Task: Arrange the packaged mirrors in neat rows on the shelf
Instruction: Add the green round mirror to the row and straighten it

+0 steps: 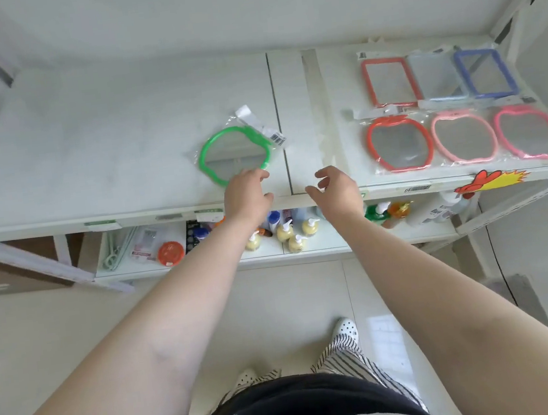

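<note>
Reaching with loosely spread fingers, the left hand (246, 193) is touching the green apple-shaped bagged mirror (235, 153); the right hand (336, 189) is hovering empty. Next: grasping it, carrying it right beside the rows.

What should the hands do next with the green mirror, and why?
Probably close the left hand on the green apple-shaped packaged mirror and carry it right. It lies crooked and alone, while the red, light pink and bright pink apple-shaped mirrors already form a row. The right hand is open and empty.
</note>
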